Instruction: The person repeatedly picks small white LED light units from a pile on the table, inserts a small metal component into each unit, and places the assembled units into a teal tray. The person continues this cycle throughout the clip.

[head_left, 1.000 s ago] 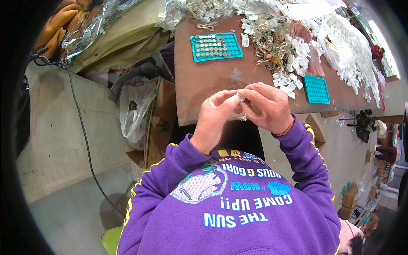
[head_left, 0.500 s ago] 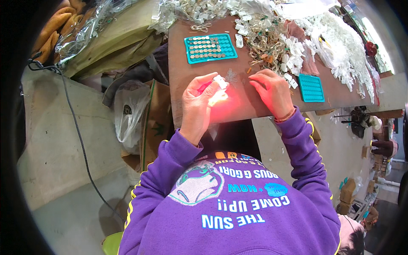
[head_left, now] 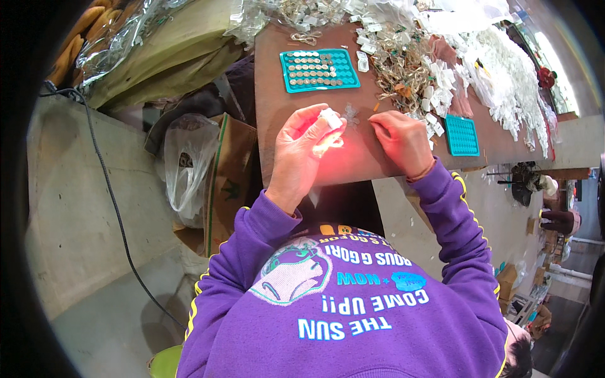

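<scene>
My left hand (head_left: pixel 295 148) is raised over the near edge of the brown table, thumb and fingers closed on a small white battery box (head_left: pixel 330 118). Below the box, a bundle of lit string lights (head_left: pixel 328 145) glows red and tints both hands and the tabletop. To the right, my right hand (head_left: pixel 406 140) is held over the table with its fingers curled and the tips pressed together. Whatever those fingertips hold, if anything, is too small to make out. A small clear tangle (head_left: pixel 350 114) lies on the table between the hands.
Beyond my hands sits a teal tray (head_left: pixel 346 69) with rows of button cells. Another teal tray (head_left: pixel 462 135) lies at the right. Piled string lights (head_left: pixel 400 69) and white boxes cover the back right. A cardboard box (head_left: pixel 230 183) with a plastic bag (head_left: pixel 189 170) stands left, below the table.
The view has shifted slightly. My right hand's fingers have drawn closer together into a pinch, while my left hand keeps hold of the battery box.
</scene>
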### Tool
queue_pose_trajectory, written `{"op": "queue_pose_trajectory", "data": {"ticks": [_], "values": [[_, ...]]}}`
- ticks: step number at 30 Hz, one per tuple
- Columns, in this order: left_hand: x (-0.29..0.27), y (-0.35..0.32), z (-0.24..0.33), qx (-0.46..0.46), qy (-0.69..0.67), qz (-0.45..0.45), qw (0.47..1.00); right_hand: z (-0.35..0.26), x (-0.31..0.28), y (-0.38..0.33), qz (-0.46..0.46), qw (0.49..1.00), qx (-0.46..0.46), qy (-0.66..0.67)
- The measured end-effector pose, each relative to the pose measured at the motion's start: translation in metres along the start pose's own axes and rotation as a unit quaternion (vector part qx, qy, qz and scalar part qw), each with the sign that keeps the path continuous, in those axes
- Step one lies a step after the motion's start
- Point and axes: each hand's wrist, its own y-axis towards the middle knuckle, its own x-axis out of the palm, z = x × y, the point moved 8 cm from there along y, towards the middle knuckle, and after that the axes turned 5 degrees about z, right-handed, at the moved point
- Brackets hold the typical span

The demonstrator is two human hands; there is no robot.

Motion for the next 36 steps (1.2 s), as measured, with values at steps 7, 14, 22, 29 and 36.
{"op": "queue_pose_trajectory", "data": {"ticks": [7,14,22,29,36], "values": [[0.005,-0.001,-0.007,-0.076,-0.114,-0.028,0.990,0.012,0.023,-0.025,-0.043,0.751,0.345,0.561],[0.020,-0.006,-0.025,-0.131,-0.196,-0.037,0.971,0.000,0.027,-0.033,-0.013,0.744,0.344,0.572],[0.027,-0.004,-0.033,-0.109,-0.163,-0.006,0.981,-0.005,-0.002,-0.035,0.127,0.872,0.295,0.368],[0.026,0.001,-0.027,-0.083,0.006,-0.048,0.995,-0.004,-0.025,-0.006,0.079,0.915,0.199,0.341],[0.024,0.002,-0.025,-0.091,-0.012,-0.054,0.994,-0.027,-0.031,0.014,0.044,0.971,0.110,0.206]]}}
